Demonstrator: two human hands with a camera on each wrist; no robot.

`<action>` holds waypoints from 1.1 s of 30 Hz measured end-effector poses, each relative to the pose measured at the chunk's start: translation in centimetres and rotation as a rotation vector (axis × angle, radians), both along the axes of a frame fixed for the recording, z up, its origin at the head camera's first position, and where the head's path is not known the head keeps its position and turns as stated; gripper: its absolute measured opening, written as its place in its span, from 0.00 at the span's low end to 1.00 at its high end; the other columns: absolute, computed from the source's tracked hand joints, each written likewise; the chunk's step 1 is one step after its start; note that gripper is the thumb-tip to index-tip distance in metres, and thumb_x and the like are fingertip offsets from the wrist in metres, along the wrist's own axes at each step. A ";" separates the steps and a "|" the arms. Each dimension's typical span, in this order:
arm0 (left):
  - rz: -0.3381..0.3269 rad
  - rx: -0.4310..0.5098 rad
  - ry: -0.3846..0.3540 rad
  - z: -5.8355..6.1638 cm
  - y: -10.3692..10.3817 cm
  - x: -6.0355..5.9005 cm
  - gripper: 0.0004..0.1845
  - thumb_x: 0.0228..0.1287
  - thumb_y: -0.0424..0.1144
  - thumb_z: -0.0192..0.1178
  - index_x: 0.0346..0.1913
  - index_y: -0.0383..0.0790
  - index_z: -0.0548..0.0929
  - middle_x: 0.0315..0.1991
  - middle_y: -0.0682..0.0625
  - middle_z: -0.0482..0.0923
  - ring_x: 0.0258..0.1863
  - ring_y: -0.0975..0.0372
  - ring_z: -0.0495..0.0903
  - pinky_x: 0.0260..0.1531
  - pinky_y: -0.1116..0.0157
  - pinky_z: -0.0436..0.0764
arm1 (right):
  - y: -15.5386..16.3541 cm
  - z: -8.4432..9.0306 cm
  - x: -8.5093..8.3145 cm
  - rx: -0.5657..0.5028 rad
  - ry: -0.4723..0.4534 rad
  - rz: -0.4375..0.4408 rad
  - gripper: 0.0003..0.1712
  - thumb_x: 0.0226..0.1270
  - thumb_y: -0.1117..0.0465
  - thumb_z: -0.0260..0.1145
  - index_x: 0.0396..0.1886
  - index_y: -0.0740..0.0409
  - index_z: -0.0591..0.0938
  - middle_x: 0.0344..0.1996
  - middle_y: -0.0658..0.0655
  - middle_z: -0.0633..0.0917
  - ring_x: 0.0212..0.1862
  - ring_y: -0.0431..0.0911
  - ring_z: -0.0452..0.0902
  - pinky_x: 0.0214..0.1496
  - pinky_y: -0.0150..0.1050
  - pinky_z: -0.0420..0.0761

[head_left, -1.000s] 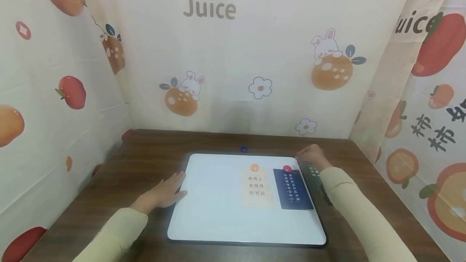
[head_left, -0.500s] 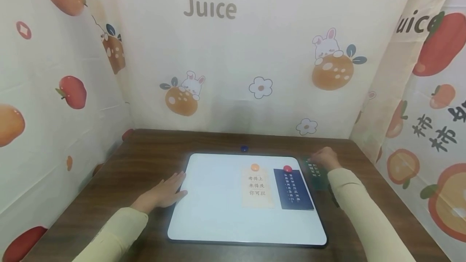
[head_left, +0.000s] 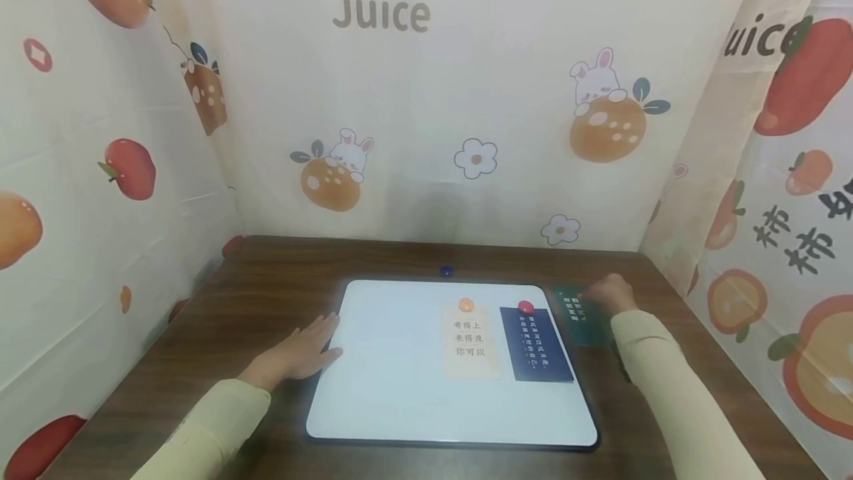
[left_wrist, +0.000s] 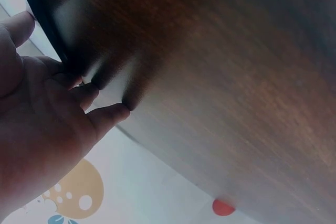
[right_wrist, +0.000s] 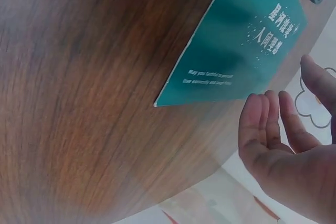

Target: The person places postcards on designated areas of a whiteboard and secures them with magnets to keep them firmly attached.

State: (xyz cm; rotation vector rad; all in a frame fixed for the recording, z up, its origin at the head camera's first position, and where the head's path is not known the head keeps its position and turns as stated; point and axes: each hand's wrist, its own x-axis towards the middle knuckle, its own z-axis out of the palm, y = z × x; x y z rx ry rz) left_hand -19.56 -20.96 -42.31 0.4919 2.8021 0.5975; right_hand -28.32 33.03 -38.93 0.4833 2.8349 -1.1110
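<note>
A whiteboard point(head_left: 386, 361) lies flat on the table, with my left hand point(head_left: 296, 355) at its left edge, fingers extended and thumb over the rim. On the board are a cream card point(head_left: 471, 365) under an orange magnet point(head_left: 466, 305) and a dark blue card point(head_left: 543, 361) under a red magnet point(head_left: 526, 307). Right of the board lies a green card point(head_left: 578, 324) with white writing. My right hand point(head_left: 611, 293) is at this card's far right part, fingers loosely bent and thumb apart in the right wrist view, holding nothing. Whether a fingertip touches the card point(right_wrist: 231, 61) I cannot tell.
A small dark blue magnet-like disc point(head_left: 447, 271) sits on the brown wooden table point(head_left: 280, 280) behind the board. Fruit-printed curtains point(head_left: 413, 95) stand along the back and both sides. A dark object, partly hidden, lies beneath my right forearm.
My right hand has moved right, from the board's far right corner to the green card's far right part, uncovering more of the card. My left hand has stayed still.
</note>
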 end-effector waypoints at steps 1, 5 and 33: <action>0.000 0.002 -0.002 0.0 0.0 0.0 0.37 0.72 0.48 0.49 0.73 0.28 0.51 0.73 0.34 0.46 0.72 0.41 0.42 0.65 0.37 0.43 | 0.1 -0.1 -0.1 0.000 -0.008 -0.008 0.29 0.54 0.64 0.69 0.47 0.84 0.72 0.43 0.78 0.77 0.45 0.66 0.74 0.48 0.57 0.77; -0.001 0.009 -0.009 0.0 0.0 0.0 0.37 0.72 0.49 0.49 0.73 0.29 0.51 0.74 0.34 0.46 0.72 0.41 0.42 0.65 0.37 0.42 | 0.6 -0.6 -0.2 0.012 -0.030 -0.021 0.35 0.54 0.63 0.69 0.52 0.86 0.67 0.48 0.81 0.72 0.49 0.69 0.71 0.52 0.60 0.74; 0.010 0.000 -0.009 -0.1 0.0 -0.1 0.37 0.72 0.49 0.49 0.73 0.29 0.51 0.74 0.34 0.46 0.72 0.41 0.41 0.65 0.37 0.42 | 0.9 -1.6 -0.1 0.127 -0.083 0.043 0.33 0.53 0.59 0.72 0.45 0.85 0.71 0.44 0.80 0.75 0.48 0.70 0.71 0.52 0.61 0.73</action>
